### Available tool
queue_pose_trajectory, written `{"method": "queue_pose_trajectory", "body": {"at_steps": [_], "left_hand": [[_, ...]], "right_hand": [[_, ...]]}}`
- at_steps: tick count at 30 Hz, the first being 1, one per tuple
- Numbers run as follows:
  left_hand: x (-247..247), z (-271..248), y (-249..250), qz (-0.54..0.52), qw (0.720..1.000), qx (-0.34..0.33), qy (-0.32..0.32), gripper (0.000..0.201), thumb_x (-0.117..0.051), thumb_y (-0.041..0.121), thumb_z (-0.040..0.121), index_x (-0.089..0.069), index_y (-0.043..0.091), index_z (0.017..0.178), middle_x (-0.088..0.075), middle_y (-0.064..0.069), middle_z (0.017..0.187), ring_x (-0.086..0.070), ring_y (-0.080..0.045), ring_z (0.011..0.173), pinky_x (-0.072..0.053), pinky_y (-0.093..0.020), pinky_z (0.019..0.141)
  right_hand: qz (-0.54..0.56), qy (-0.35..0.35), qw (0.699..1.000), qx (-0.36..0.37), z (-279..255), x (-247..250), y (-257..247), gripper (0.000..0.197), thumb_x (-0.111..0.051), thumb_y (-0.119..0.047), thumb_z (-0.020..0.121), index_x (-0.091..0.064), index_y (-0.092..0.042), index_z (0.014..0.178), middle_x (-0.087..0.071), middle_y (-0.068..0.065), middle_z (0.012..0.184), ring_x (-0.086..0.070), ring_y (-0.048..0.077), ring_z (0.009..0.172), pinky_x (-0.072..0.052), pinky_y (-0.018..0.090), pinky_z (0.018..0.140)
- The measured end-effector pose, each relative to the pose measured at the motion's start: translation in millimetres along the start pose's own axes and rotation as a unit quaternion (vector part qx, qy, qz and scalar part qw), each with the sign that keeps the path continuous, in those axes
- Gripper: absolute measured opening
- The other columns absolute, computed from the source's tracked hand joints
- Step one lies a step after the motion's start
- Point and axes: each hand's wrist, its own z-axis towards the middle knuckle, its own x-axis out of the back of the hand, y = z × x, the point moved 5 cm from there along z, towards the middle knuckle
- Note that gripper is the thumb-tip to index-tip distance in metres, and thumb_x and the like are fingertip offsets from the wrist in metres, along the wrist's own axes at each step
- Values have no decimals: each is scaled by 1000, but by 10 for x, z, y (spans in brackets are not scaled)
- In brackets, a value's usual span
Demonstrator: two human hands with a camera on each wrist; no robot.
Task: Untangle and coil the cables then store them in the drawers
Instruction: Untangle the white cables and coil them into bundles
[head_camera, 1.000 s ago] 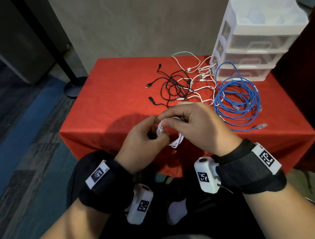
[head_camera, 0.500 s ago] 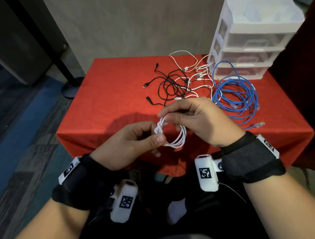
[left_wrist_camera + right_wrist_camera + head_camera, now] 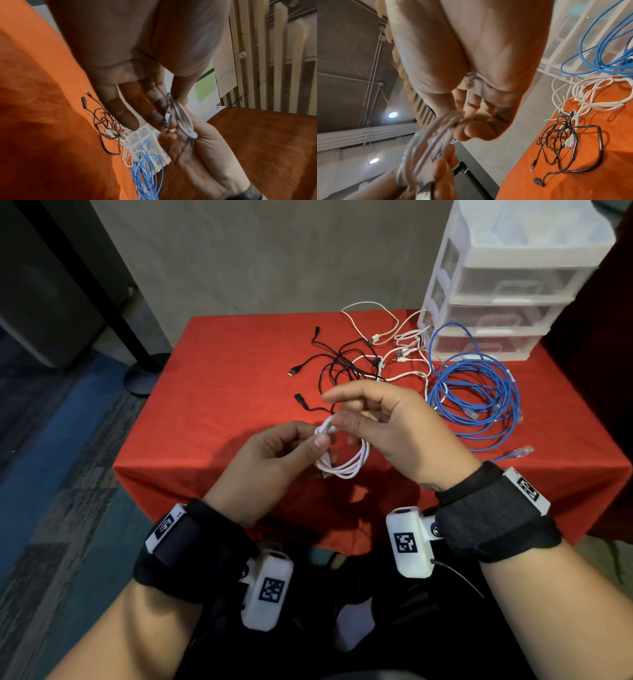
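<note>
- White cable coil [image 3: 342, 460]: small bundle of loops held in the air over the near edge of the table, between both hands; its loops hang downward from a bunched top, so its long axis runs roughly top to bottom.
- Left hand [image 3: 270, 460]: thumb and fingers curled, pinching the bunched top of the coil from the left side.
- Right hand [image 3: 394, 429]: thumb and forefinger pinching the same bunched top from the right, other fingers loosely bent above; the two hands meet at the coil.
- Drawer unit [image 3: 507, 289]: white frame with clear drawers, at the far right corner of the table, all drawers appearing closed; it lies ahead and to the right of the coil, nearer the right hand.
- Blue cable [image 3: 479, 395]: large loose coil lying directly before the drawer unit, between hands and drawers.
- Tangle of black and white cables [image 3: 359, 361]: spread just beyond the hands, mid-table.
- Table [image 3: 222, 378]: red cloth; its left half is bare, open room for setting down.
</note>
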Motion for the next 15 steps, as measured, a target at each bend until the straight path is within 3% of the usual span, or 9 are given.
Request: {"method": "queue_pose_trajectory", "body": {"at_steps": [2,5,7,9,12,15], "left_hand": [[25,21,-5,-22,1000,2,16,20,-64,32,91,-73,14,95,-70,-7,86,-64,-20,85,-54,-37,84],[49,36,-22,-25,999,9,30,23,-64,33,90,-72,12,96,-68,-9,88,-64,-20,86,-58,-36,83],[66,53,-57,-27,999,17,38,24,-66,29,89,-71,8,99,-68,-10,87,-65,-20,85,-58,-32,80],[96,73,-113,-31,998,30,54,23,-68,31,87,-72,11,97,-69,-7,86,-66,-18,84,-59,-34,80],[259,141,-205,-29,993,44,109,23,-68,30,91,-73,9,99,-70,-5,86,-67,-15,85,-59,-38,84],[642,260,-322,-19,981,69,181,14,-67,24,96,-74,12,96,-71,-3,83,-68,-10,77,-57,-31,73]], "right_hand": [[15,15,1000,-7,6,19,33,25,-69,-8,96,-67,-6,121,-70,23,95,-60,29,76,-48,39,78],[8,22,1000,-12,3,51,94,16,-69,-12,97,-70,-4,111,-74,24,101,-62,56,94,-48,59,83],[5,23,1000,-14,3,44,116,15,-70,-15,96,-73,-7,108,-73,26,101,-61,58,92,-48,65,81],[13,32,999,-24,10,34,140,16,-70,-15,96,-72,-7,110,-70,30,100,-63,42,80,-50,53,71],[3,59,997,-56,24,84,248,16,-66,-11,98,-70,-5,112,-68,28,95,-63,17,75,-52,32,59],[-48,82,990,-101,18,218,459,11,-66,-16,99,-72,-8,104,-71,25,100,-65,10,73,-49,24,57]]}}
